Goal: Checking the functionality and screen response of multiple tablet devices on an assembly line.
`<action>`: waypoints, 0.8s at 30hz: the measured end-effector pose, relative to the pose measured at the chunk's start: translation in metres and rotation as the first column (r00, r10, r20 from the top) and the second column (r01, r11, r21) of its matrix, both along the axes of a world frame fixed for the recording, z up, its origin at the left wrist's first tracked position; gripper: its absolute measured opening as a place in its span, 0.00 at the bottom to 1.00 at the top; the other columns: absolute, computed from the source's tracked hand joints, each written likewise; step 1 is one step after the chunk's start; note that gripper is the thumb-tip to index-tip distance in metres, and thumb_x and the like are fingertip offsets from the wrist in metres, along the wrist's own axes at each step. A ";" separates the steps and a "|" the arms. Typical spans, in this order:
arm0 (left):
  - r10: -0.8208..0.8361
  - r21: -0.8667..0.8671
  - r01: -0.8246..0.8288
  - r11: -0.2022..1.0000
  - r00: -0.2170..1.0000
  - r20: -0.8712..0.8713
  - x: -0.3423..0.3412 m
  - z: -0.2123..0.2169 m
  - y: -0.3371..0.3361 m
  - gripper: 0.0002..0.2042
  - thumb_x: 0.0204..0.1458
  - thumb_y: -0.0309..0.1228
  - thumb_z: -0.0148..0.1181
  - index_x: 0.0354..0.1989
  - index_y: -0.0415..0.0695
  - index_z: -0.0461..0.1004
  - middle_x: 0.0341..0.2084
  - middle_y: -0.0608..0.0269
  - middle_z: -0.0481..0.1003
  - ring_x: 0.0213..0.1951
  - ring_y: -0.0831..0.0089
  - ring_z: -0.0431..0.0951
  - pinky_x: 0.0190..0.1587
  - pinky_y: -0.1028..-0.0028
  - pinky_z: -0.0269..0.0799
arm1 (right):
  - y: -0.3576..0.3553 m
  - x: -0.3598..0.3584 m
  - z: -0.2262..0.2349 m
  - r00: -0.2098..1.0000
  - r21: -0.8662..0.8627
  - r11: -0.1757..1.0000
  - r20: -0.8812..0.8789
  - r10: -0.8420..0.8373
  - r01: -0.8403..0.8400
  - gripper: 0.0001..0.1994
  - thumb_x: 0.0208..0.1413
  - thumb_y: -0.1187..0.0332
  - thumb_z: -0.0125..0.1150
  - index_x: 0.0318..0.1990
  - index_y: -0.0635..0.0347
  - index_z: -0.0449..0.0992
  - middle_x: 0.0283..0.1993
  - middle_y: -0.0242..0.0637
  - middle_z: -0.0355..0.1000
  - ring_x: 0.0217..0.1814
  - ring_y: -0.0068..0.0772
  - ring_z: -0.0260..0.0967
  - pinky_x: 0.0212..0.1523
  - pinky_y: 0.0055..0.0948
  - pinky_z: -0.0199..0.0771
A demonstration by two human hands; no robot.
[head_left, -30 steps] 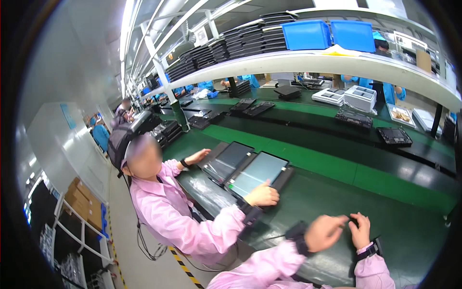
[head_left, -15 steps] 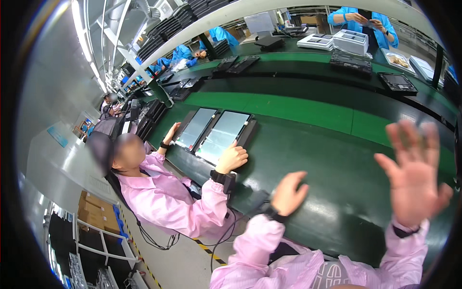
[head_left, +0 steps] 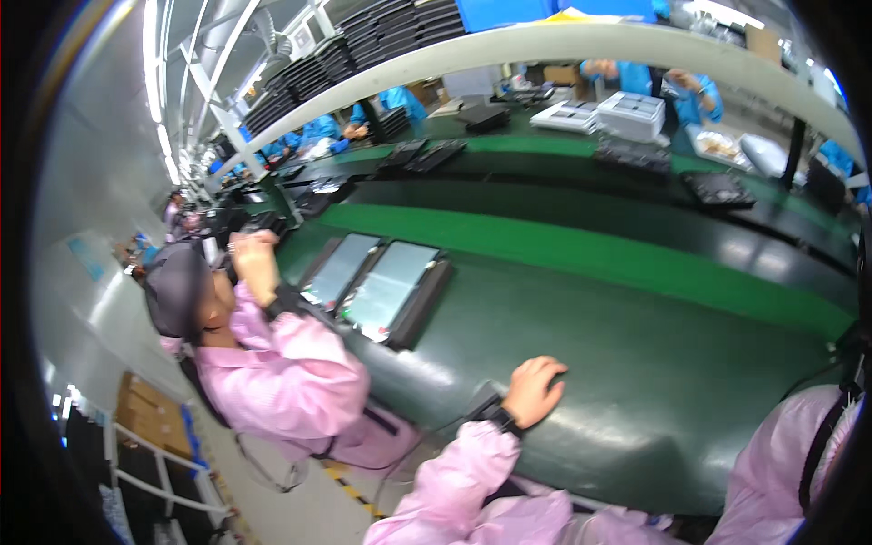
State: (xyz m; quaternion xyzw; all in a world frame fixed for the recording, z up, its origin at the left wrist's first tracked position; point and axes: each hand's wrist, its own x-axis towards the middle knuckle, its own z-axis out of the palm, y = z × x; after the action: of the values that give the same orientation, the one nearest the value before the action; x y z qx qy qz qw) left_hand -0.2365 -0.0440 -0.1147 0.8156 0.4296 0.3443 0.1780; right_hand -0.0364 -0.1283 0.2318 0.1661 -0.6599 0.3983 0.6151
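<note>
My left hand (head_left: 534,392) rests on the green worktop (head_left: 618,363), palm down. Its fingers lie loosely stretched with the thumb apart, and it holds nothing. A black band circles that wrist, beside a small dark object (head_left: 476,400) at the worktop's near edge. My right arm is raised at the right rim, where only its pink sleeve (head_left: 786,454) shows; the hand itself is out of sight. Two flat tablet-like panels with shiny screens, one left (head_left: 343,268) and one right (head_left: 392,286), lie in dark trays left of my hand, apart from it.
On my left sits a co-worker in pink (head_left: 282,372) and a dark cap, one hand (head_left: 256,265) raised near the head. Dark device housings (head_left: 631,154) and white trays (head_left: 631,116) stand along the far side. A pale rail (head_left: 545,38) crosses above; people in blue work beyond.
My right hand has left the view. My left hand has lowered flat onto the worktop. The co-worker's hands have left the panels, one now lifted toward the head. The view has shifted.
</note>
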 end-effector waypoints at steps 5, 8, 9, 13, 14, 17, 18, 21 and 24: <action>0.017 -0.063 -0.014 0.998 0.999 0.044 -0.003 -0.007 0.002 0.13 0.51 0.32 0.61 0.45 0.45 0.76 0.44 0.59 0.75 0.49 0.57 0.73 0.54 0.62 0.67 | 0.003 0.002 0.007 0.991 0.065 0.998 0.135 0.005 -0.014 0.44 0.53 0.38 0.55 0.71 0.58 0.54 0.73 0.49 0.53 0.75 0.51 0.51 0.61 0.52 0.67; -0.006 -0.083 0.013 0.996 0.997 0.083 -0.005 -0.001 0.001 0.13 0.52 0.33 0.61 0.45 0.45 0.77 0.43 0.59 0.75 0.49 0.58 0.73 0.54 0.62 0.67 | -0.004 0.003 0.016 0.991 0.085 0.996 0.137 0.009 -0.021 0.44 0.54 0.38 0.56 0.71 0.58 0.55 0.73 0.49 0.53 0.75 0.51 0.52 0.61 0.52 0.68; -0.006 -0.078 0.012 0.997 0.996 0.084 -0.004 0.002 0.000 0.12 0.52 0.33 0.61 0.45 0.45 0.77 0.42 0.58 0.76 0.48 0.59 0.74 0.54 0.63 0.67 | -0.006 0.005 0.020 0.990 0.075 0.997 0.139 0.003 -0.014 0.43 0.54 0.38 0.56 0.70 0.58 0.56 0.73 0.49 0.53 0.75 0.51 0.52 0.61 0.51 0.68; -0.006 -0.050 0.012 0.999 0.993 0.115 -0.003 0.001 -0.001 0.12 0.51 0.31 0.61 0.43 0.44 0.78 0.39 0.57 0.77 0.44 0.59 0.75 0.50 0.63 0.70 | -0.012 0.007 0.028 0.986 0.108 0.994 0.168 0.009 -0.028 0.42 0.55 0.39 0.56 0.70 0.58 0.57 0.74 0.49 0.53 0.75 0.51 0.52 0.61 0.51 0.69; 0.014 -0.072 -0.005 0.997 0.992 0.127 -0.003 0.000 0.000 0.12 0.50 0.30 0.61 0.43 0.44 0.78 0.39 0.57 0.77 0.44 0.59 0.75 0.49 0.63 0.70 | -0.015 0.007 0.031 0.984 0.114 0.993 0.178 0.006 -0.026 0.42 0.55 0.39 0.56 0.70 0.58 0.57 0.74 0.49 0.53 0.75 0.51 0.52 0.61 0.51 0.69; 0.000 -0.084 0.011 0.996 0.992 0.122 -0.003 0.000 0.003 0.12 0.50 0.29 0.61 0.43 0.42 0.78 0.38 0.57 0.77 0.44 0.59 0.76 0.49 0.63 0.71 | -0.019 0.008 0.042 0.985 0.121 0.992 0.173 -0.003 -0.018 0.41 0.56 0.40 0.56 0.70 0.59 0.58 0.74 0.48 0.53 0.75 0.51 0.52 0.60 0.50 0.69; -0.003 -0.070 0.012 0.997 0.993 0.121 -0.003 0.000 0.005 0.12 0.50 0.29 0.61 0.43 0.42 0.78 0.38 0.56 0.77 0.44 0.59 0.76 0.49 0.63 0.71 | -0.019 0.008 0.044 0.986 0.123 0.992 0.169 -0.006 -0.015 0.41 0.56 0.40 0.56 0.69 0.59 0.58 0.74 0.48 0.53 0.75 0.51 0.52 0.60 0.50 0.70; -0.015 -0.071 0.022 0.997 0.994 0.109 -0.004 -0.003 0.008 0.12 0.49 0.29 0.61 0.42 0.42 0.78 0.39 0.56 0.77 0.43 0.58 0.76 0.48 0.62 0.72 | -0.021 0.010 0.050 0.982 0.165 0.986 0.189 -0.014 -0.017 0.40 0.56 0.40 0.57 0.69 0.59 0.59 0.74 0.48 0.54 0.75 0.51 0.52 0.60 0.50 0.70; -0.004 -0.050 0.010 0.999 0.994 0.113 -0.004 -0.005 0.006 0.12 0.50 0.30 0.61 0.43 0.43 0.78 0.38 0.56 0.77 0.44 0.59 0.76 0.48 0.63 0.72 | -0.018 0.023 0.052 0.979 0.174 0.985 0.202 -0.033 -0.003 0.40 0.57 0.41 0.57 0.69 0.59 0.60 0.74 0.48 0.54 0.75 0.51 0.52 0.60 0.49 0.71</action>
State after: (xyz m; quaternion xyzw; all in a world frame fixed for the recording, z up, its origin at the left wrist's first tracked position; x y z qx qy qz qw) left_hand -0.2403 -0.0379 -0.1194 0.7914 0.4248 0.3783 0.2239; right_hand -0.0138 -0.1464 0.2838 0.1720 -0.7530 0.3497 0.5302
